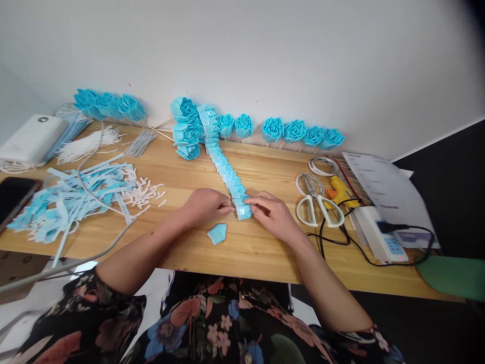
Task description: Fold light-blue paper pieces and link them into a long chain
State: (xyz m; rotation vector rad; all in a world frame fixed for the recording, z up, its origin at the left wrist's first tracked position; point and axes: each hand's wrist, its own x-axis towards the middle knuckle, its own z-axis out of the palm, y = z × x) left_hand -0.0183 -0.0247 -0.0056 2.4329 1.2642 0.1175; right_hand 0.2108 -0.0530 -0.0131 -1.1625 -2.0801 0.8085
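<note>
A long row of overlapping light-blue petals (227,172) runs from the back of the table toward me. Its near end lies between my two hands. My right hand (275,215) is closed, thumb and finger pinching the right edge of that end. At the left edge, my left hand (206,205) is also closed with its fingertips together; what they hold, if anything, is too small to make out. One loose blue petal piece (217,234) lies flat just below my left hand.
Blue flowers (294,130) line the wall. Scissors (319,202), a yellow glue gun (343,192) and a power strip (382,237) lie right. Blue strip scraps (83,194), white cut bits (144,192), a phone (15,197) and a white power bank (34,136) lie left, near a grey cable (102,253).
</note>
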